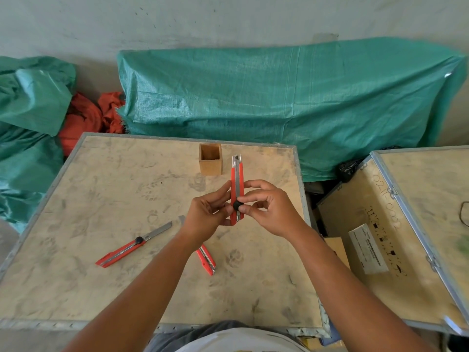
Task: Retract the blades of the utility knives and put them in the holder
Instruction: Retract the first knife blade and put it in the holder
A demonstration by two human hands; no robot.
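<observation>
Head view. Held upright above the crate top [101,288]: a red utility knife [237,189], tip pointing away, blade drawn nearly fully in with only a short dark tip at the metal nose. Left hand [206,221] curled around the lower part of the handle from the left, fingers narrow and pressed to the red body. Right hand [269,208] pinching the black slider knob [238,205] between thumb and forefinger, other fingers loosely bent.

Just behind the knife tip: a small square wooden holder [210,160], open at the top, standing near the far edge, apart from the knife. To the left, lying flat on the top: a second red knife [133,245] with its blade out, pointing up and right. Partly hidden under the left forearm: a third red knife [206,260], blade tip showing beyond the wrist.

Dusty plywood top with metal edging, marked with smudges. To the right, a second crate [406,237] bearing a white label and stencilled marks. Behind, green tarpaulin [279,102] over a bulky shape, orange cloth [86,118] bunched at the left, pale wall beyond.
</observation>
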